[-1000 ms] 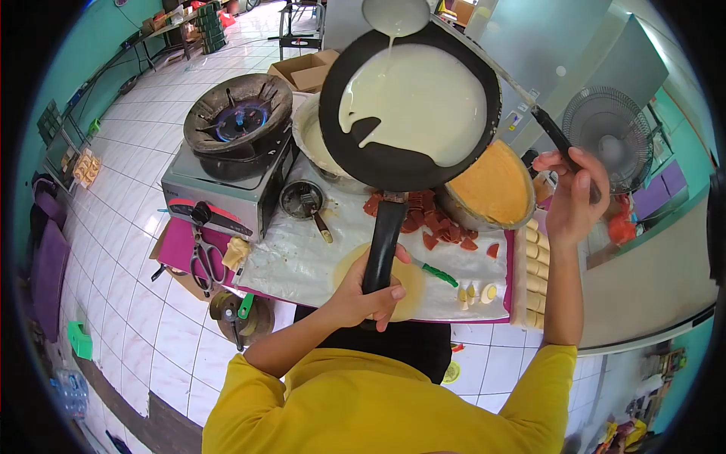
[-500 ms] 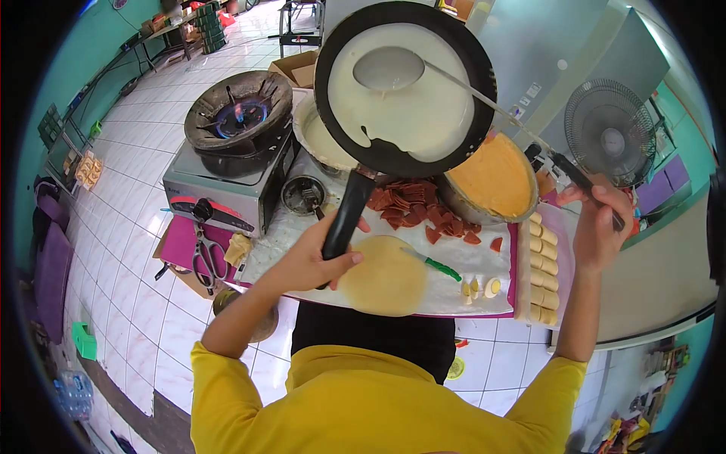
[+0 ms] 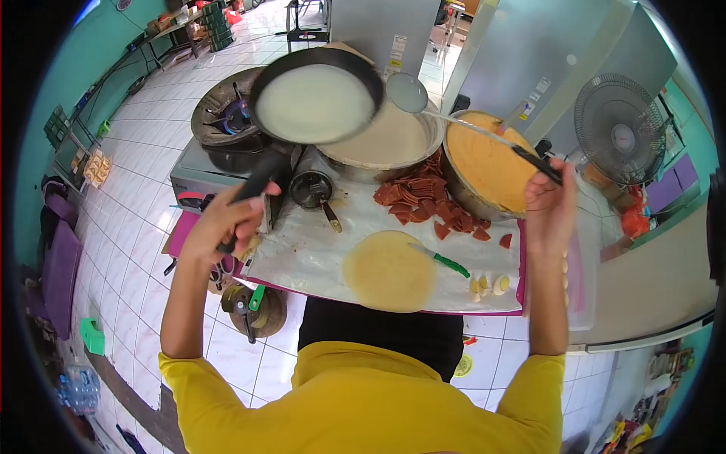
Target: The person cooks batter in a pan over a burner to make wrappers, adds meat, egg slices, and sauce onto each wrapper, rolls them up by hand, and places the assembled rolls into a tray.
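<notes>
My left hand (image 3: 227, 219) is wrapped round the black handle of a frying pan (image 3: 318, 102), whose base is coated with pale batter. The pan hangs between the burner (image 3: 227, 113) and a big pot of batter (image 3: 393, 140), partly covering both. In my right hand (image 3: 550, 200) is the dark handle of a ladle (image 3: 407, 92); its bowl hangs over the back of the batter pot. A round thin pancake (image 3: 389, 271) lies on the white sheet, and a green-handled knife (image 3: 451, 264) touches its right edge.
Dark red slices (image 3: 423, 198) lie beside a pot of orange filling (image 3: 488, 163). Cut egg pieces (image 3: 501, 284) sit near the front right corner. A small dark cup (image 3: 310, 189) holds a brush. Behind stands a fan (image 3: 620, 132).
The pan has moved left and down toward the burner, uncovering the batter pot. The ladle has come out from over the pan and now hangs to its right. Batter now covers the pan's base.
</notes>
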### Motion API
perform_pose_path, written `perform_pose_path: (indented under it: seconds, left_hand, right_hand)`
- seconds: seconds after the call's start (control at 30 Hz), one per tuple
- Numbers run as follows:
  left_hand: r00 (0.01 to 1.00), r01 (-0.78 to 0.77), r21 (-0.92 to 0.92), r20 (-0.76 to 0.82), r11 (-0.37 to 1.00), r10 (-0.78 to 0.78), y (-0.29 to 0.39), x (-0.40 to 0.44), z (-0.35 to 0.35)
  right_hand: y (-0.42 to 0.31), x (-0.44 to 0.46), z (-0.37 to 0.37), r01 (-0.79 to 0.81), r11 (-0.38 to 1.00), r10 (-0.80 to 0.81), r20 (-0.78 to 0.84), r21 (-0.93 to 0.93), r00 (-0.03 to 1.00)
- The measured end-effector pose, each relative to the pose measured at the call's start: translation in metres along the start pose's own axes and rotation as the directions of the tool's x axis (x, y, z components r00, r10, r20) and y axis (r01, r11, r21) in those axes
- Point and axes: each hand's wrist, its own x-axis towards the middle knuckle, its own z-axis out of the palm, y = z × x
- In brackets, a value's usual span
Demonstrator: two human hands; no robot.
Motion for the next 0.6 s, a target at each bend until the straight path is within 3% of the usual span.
perform_pose_path:
  seconds: [0.03, 0.1, 0.17, 0.27, 0.37, 0.4, 0.47, 0.5, 0.6]
  left_hand:
    - [0.998, -0.008, -0.043, -0.067, 0.999, 0.005, 0.0, 0.003, -0.005]
    - [0.987, -0.071, -0.127, -0.153, 0.989, 0.051, -0.001, 0.013, -0.007]
    - [0.969, -0.12, -0.162, -0.233, 0.979, 0.081, -0.006, 0.035, -0.015]
    - [0.963, -0.119, -0.32, -0.266, 0.94, 0.031, -0.004, 0.057, -0.029]
    - [0.975, -0.157, -0.467, -0.214, 0.87, 0.061, -0.009, 0.067, -0.04]
    - [0.974, -0.172, -0.5, -0.213, 0.849, 0.072, -0.009, 0.068, -0.039]
    - [0.978, -0.195, -0.56, -0.169, 0.805, 0.12, -0.013, 0.074, -0.042]
    - [0.974, -0.224, -0.587, -0.16, 0.778, 0.16, -0.016, 0.077, -0.039]
    - [0.945, -0.299, -0.701, -0.127, 0.647, 0.3, -0.036, 0.088, -0.029]
  right_hand:
    - [0.016, -0.004, 0.003, -0.004, 1.0, 0.004, -0.021, 0.002, 1.0]
    - [0.055, -0.012, 0.011, 0.071, 0.984, -0.059, 0.076, -0.16, 0.995]
    - [0.091, -0.012, 0.016, 0.064, 0.953, -0.022, 0.144, -0.295, 0.989]
    - [0.13, -0.01, 0.02, -0.105, 0.951, 0.141, 0.103, -0.291, 0.985]
    - [0.142, -0.018, 0.005, -0.144, 0.924, 0.22, 0.185, -0.354, 0.958]
    - [0.151, -0.019, -0.022, -0.089, 0.876, 0.248, 0.284, -0.475, 0.926]
    - [0.123, -0.03, -0.046, 0.113, 0.463, 0.505, 0.366, -0.879, 0.781]
    - [0.113, -0.038, -0.052, 0.259, 0.201, 0.637, 0.327, -0.945, 0.698]
    - [0.1, -0.07, -0.066, 0.384, -0.126, 0.685, 0.2, -0.915, 0.701]
